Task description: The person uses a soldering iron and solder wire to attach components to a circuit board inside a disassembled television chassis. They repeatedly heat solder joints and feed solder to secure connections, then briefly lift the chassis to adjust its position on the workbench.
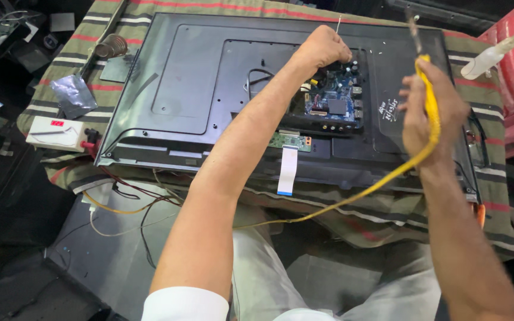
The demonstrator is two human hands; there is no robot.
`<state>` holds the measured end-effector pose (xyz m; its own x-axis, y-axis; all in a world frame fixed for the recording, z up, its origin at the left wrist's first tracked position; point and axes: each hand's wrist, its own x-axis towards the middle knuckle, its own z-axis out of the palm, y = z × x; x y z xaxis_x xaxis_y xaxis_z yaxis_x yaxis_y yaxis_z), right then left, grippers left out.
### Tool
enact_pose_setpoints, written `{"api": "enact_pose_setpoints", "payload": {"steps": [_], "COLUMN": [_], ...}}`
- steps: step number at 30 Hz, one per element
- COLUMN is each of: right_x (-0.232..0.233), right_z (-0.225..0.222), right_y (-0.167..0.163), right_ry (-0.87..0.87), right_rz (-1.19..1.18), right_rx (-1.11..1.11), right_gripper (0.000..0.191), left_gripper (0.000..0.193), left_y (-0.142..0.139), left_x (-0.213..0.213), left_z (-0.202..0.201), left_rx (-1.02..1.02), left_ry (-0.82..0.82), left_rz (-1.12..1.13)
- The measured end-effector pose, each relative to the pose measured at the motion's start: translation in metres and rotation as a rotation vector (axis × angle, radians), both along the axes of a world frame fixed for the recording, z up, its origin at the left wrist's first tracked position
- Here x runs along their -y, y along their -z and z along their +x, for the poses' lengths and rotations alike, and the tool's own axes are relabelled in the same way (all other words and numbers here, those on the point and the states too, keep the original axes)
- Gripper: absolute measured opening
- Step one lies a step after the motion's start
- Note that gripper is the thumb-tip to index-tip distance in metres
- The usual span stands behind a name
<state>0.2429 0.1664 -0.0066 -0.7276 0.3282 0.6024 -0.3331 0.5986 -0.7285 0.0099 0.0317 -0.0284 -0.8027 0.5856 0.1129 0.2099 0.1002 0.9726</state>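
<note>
The left hand [323, 47] is closed in a fist-like grip over the far edge of the blue circuit board [334, 102], set in the back of a black television [197, 77] lying face down on a striped cloth [465, 208]. To the right, raised, the right hand [429, 110] is clamped on a yellow-corded soldering iron [429, 98].

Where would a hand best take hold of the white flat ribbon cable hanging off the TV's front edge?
Probably at its free lower end, pinching the two flat faces of the white ribbon cable from below. That end hangs clear over the TV back panel's edge, while its top runs into the small green board.
</note>
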Motion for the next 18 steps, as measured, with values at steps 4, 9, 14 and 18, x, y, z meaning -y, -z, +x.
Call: {"api": "enact_pose_setpoints", "payload": {"steps": [4,9,14,18], "right_x": [-0.012,-0.021,-0.027,-0.025], "right_z": [-0.050,-0.105,-0.132,-0.138], "right_y": [-0.006,0.010,0.015,0.010], "right_ry": [0.063,-0.007,-0.027,-0.019], "right_rz": [0.629,0.865,1.011,1.090], "right_rx": [0.017,0.095,0.172,0.331], "right_gripper": [0.008,0.017,0.018,0.020], "left_gripper": [0.009,0.010,0.010,0.013], "left_y": [-0.002,-0.005,-0.004,-0.004], "left_x": [0.000,0.000,0.001,0.002], "left_z": [0.002,0.003,0.001,0.002], "left_rx": [0.003,-0.031,-0.004,-0.084], "left_ry": [0.035,-0.019,0.069,0.002], "left_rz": [0.050,0.006,0.126,0.025]}}
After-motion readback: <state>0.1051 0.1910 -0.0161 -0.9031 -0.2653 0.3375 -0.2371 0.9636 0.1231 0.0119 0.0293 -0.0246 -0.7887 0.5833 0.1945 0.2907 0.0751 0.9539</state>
